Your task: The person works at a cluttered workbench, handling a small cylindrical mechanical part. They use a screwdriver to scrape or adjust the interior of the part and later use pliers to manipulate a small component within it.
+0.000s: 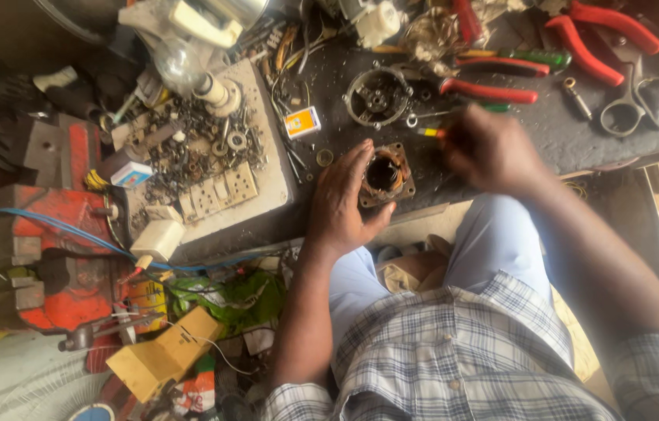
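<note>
My left hand (341,201) rests against a small rusty motor stator (386,176) that stands on the dark workbench (532,132), its fingers along the stator's left side. My right hand (489,148) is closed on a thin tool with a yellow and orange tip (431,132) that points left, just above and right of the stator. A round grey motor end cover (377,97) lies behind the stator.
Red-handled pliers (485,90) and scissors (641,105) lie at the back right. A pale board (267,179) covered with screws and small parts sits to the left, a small orange box (302,122) beside it. A red vise (49,265) stands at the far left.
</note>
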